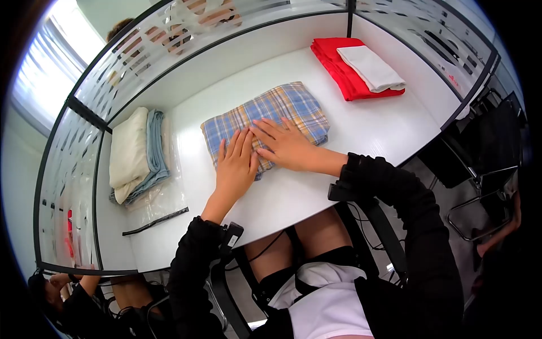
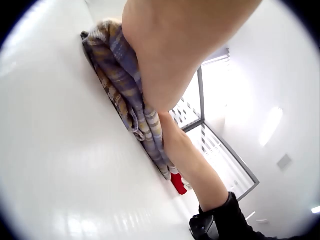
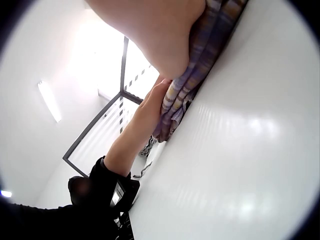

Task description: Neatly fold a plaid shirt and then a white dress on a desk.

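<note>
A folded cloth in blue, yellow and white plaid (image 1: 282, 101) lies in the middle of the white table, its near edge toward the person. My left hand (image 1: 236, 164) rests on its near left part with straight fingers pointing away. Across its middle, my right hand (image 1: 291, 148) lies flat with fingers spread, its fingertips close to those of the left. In the left wrist view, the plaid layers (image 2: 120, 85) stack up under the palm. From the right wrist view, the plaid edge (image 3: 200, 55) shows below the hand.
On the left, a cream folded cloth (image 1: 129, 150) and a blue-grey one (image 1: 156, 147) lie on a clear plastic bag (image 1: 161, 203) with a black edge strip. A red folded cloth (image 1: 333, 68) with a white one (image 1: 372, 68) on it sits at the back right. Low partitions (image 1: 237, 56) enclose the table.
</note>
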`<act>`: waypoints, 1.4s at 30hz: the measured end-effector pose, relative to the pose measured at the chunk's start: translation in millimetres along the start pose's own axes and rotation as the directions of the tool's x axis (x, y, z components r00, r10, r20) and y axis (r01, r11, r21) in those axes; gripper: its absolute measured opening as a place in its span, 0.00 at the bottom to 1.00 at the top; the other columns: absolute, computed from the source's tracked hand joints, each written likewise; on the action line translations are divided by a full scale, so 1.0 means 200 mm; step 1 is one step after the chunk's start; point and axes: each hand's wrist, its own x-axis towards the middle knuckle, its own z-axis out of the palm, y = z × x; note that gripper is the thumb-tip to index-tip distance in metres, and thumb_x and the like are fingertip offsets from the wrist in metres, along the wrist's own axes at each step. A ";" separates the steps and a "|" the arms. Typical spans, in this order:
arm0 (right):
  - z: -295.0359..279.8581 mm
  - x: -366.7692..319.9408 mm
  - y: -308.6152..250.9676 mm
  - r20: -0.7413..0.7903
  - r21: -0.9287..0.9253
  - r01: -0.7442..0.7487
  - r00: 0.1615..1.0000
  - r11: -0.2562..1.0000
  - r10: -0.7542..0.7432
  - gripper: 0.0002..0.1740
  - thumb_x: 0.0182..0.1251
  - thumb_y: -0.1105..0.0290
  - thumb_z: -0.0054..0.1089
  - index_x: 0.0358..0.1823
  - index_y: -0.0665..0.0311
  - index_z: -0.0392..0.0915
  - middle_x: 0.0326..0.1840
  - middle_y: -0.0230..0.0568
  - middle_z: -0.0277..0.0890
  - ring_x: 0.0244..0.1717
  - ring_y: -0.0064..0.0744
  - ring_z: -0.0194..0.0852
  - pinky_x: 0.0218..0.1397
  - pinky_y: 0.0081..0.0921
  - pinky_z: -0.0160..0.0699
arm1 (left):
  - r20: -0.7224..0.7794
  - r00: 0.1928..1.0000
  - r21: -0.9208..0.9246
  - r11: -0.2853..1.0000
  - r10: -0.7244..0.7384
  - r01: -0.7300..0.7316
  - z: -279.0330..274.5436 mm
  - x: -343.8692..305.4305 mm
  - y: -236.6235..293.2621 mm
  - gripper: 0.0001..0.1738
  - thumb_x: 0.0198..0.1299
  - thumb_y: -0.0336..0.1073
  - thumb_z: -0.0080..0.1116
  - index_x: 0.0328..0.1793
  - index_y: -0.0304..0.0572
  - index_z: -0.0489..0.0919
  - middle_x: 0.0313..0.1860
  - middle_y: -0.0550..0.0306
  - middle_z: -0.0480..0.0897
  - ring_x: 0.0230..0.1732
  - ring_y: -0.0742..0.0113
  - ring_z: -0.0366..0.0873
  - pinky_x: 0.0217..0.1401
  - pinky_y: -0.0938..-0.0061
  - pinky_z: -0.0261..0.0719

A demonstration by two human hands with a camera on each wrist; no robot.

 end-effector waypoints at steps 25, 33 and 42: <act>-0.30 -0.22 0.24 0.364 -0.033 -0.078 0.927 0.996 0.084 0.40 0.61 0.44 0.46 0.70 0.51 0.46 0.74 0.44 0.37 0.73 0.46 0.35 0.70 0.52 0.36 | 0.252 0.966 -0.387 0.909 -0.060 0.157 -0.27 -0.38 -0.12 0.36 0.52 0.22 0.48 0.70 0.52 0.57 0.71 0.53 0.52 0.70 0.52 0.52 0.69 0.61 0.54; -0.26 -0.05 0.07 0.243 0.002 0.252 0.939 0.968 -0.245 0.50 0.43 0.50 0.68 0.64 0.67 0.52 0.66 0.55 0.49 0.67 0.52 0.49 0.66 0.48 0.50 | 0.166 0.943 0.052 0.953 0.287 -0.299 -0.35 -0.16 -0.11 0.39 0.41 0.22 0.55 0.66 0.50 0.63 0.65 0.54 0.62 0.67 0.56 0.58 0.68 0.59 0.55; -0.24 -0.08 0.04 0.216 0.128 0.309 0.919 0.942 -0.331 0.57 0.38 0.43 0.68 0.66 0.66 0.51 0.67 0.61 0.46 0.67 0.58 0.47 0.67 0.49 0.46 | 0.123 0.897 -0.082 0.905 0.425 -0.417 -0.29 -0.13 -0.07 0.42 0.33 0.29 0.62 0.63 0.41 0.64 0.54 0.52 0.72 0.48 0.58 0.75 0.48 0.72 0.76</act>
